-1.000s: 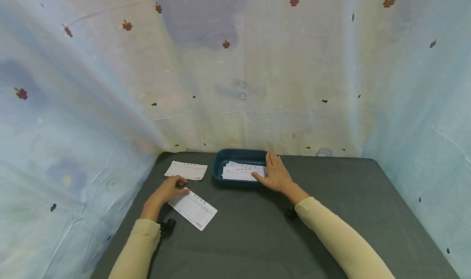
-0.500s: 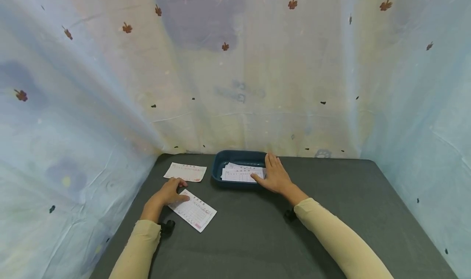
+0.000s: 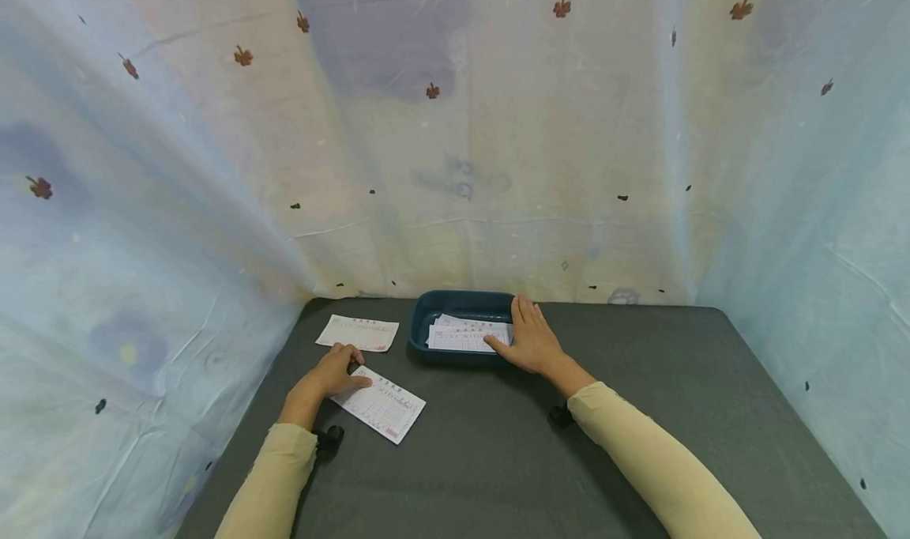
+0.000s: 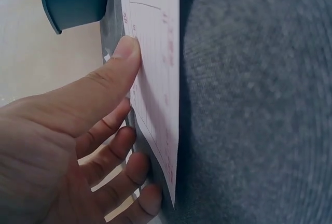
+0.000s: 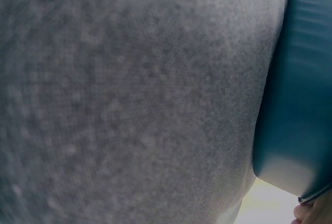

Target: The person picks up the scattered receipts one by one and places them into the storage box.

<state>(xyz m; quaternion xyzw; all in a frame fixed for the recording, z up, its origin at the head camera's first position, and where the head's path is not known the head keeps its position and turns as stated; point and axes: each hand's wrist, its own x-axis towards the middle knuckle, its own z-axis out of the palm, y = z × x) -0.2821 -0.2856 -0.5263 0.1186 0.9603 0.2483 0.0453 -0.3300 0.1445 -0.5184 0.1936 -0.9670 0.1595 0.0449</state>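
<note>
In the head view my left hand (image 3: pixel 331 373) pinches one end of a printed paper slip (image 3: pixel 389 409), which slants over the dark table. The left wrist view shows the thumb (image 4: pixel 106 79) on the slip's printed face and the other fingers at its edge. A second printed slip (image 3: pixel 358 333) lies just beyond that hand. My right hand (image 3: pixel 533 341) rests on the right end of a dark blue tray (image 3: pixel 451 357), its fingers straight along the rim and thumb reaching inward. Several printed slips (image 3: pixel 465 338) lie inside the tray.
Dark grey cloth (image 3: pixel 540 460) covers the table. A pale patterned curtain (image 3: pixel 498 231) hangs close behind the tray and along both sides. The tray stands near the table's far edge.
My left hand and the slip it holds have shifted slightly to the right, the slip turning a little. The right hand and the tray stay in place.
</note>
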